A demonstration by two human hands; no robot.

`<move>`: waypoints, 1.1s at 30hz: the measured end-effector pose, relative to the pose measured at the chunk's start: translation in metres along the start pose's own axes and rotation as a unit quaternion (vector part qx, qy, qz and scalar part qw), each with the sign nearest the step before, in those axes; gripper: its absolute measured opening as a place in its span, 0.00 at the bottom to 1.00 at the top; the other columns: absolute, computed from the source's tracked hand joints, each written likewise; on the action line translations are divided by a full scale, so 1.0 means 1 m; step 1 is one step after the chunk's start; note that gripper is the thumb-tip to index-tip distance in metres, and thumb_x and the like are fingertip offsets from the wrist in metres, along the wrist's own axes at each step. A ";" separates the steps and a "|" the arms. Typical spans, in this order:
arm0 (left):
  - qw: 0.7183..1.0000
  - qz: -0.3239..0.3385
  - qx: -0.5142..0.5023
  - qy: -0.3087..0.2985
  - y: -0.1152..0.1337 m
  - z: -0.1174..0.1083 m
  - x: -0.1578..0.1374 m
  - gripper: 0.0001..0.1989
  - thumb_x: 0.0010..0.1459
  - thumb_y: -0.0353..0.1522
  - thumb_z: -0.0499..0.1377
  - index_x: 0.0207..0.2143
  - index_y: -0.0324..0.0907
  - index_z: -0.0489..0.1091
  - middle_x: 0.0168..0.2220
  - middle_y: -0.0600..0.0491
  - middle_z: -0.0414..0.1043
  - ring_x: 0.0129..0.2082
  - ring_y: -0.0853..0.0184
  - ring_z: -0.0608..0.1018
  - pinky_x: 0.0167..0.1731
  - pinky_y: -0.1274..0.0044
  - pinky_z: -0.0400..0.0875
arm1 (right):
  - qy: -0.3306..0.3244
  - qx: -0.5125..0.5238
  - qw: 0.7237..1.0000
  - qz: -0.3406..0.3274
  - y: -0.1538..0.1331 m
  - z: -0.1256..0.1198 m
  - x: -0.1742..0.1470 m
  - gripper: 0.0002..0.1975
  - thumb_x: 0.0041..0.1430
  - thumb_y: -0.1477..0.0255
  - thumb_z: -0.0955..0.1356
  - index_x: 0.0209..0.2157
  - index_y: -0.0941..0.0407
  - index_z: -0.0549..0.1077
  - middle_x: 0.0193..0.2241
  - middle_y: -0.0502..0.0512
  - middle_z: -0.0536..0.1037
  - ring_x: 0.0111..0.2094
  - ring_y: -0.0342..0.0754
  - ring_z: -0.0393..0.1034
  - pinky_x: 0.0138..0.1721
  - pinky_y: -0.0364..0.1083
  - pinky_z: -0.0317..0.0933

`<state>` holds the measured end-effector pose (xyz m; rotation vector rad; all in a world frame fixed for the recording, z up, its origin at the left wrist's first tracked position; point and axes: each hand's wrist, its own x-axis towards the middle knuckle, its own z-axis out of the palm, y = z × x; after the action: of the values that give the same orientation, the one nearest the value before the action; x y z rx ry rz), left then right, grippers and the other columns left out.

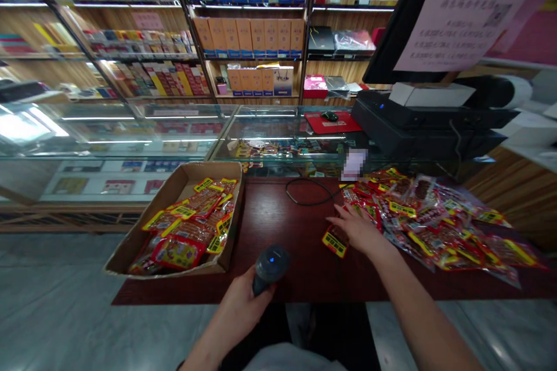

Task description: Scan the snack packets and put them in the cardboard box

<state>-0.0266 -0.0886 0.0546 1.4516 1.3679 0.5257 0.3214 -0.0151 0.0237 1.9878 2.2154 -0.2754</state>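
Grey clothing (291, 358) shows nearest, at the lower edge. Leftmost on the dark red table (278, 214), an open carton (185, 179) holds red-and-yellow packets (191, 226). Next, the left hand (243, 307) wraps around a handheld scanner (272, 265). Then the right hand (357, 232), fingers spread, covers part of a single packet (335, 242), its grip impossible to tell, beside a packet heap (456, 237).
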 end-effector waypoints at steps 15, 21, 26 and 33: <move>1.000 0.004 -0.031 -0.001 0.015 0.007 -0.005 0.10 0.56 0.34 0.62 0.40 0.40 0.77 0.19 0.60 0.69 0.19 0.67 0.71 0.24 0.79 0.66 | 0.272 0.606 0.729 0.164 -0.039 0.012 0.003 0.16 0.53 0.60 0.74 0.40 0.54 0.76 0.36 0.55 0.84 0.36 0.54 0.78 0.38 0.52 0.73; 0.998 0.006 -0.067 -0.009 0.023 0.010 -0.008 0.07 0.57 0.36 0.63 0.35 0.41 0.73 0.18 0.61 0.67 0.17 0.71 0.67 0.20 0.80 0.62 | 0.196 0.904 0.350 0.146 -0.096 0.038 0.000 0.15 0.48 0.67 0.79 0.38 0.53 0.76 0.34 0.48 0.85 0.35 0.49 0.82 0.44 0.54 0.79; 0.995 -0.021 -0.095 0.011 0.023 0.013 -0.007 0.11 0.57 0.41 0.62 0.32 0.42 0.69 0.16 0.61 0.65 0.15 0.71 0.68 0.17 0.80 0.62 | 0.230 0.928 0.257 0.142 -0.120 0.047 -0.003 0.10 0.52 0.72 0.77 0.38 0.54 0.78 0.37 0.50 0.87 0.41 0.49 0.83 0.53 0.53 0.77; 0.994 -0.027 -0.110 0.001 0.028 0.011 -0.013 0.14 0.55 0.43 0.64 0.30 0.43 0.68 0.17 0.61 0.66 0.15 0.71 0.68 0.16 0.81 0.62 | 0.252 0.922 0.252 0.153 -0.125 0.056 0.002 0.08 0.53 0.72 0.76 0.35 0.53 0.77 0.35 0.48 0.86 0.42 0.48 0.83 0.57 0.55 0.75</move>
<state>-0.0074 -0.0994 0.0788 1.2338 1.3034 0.6225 0.1962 -0.0395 -0.0267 -0.8117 -0.0426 1.1427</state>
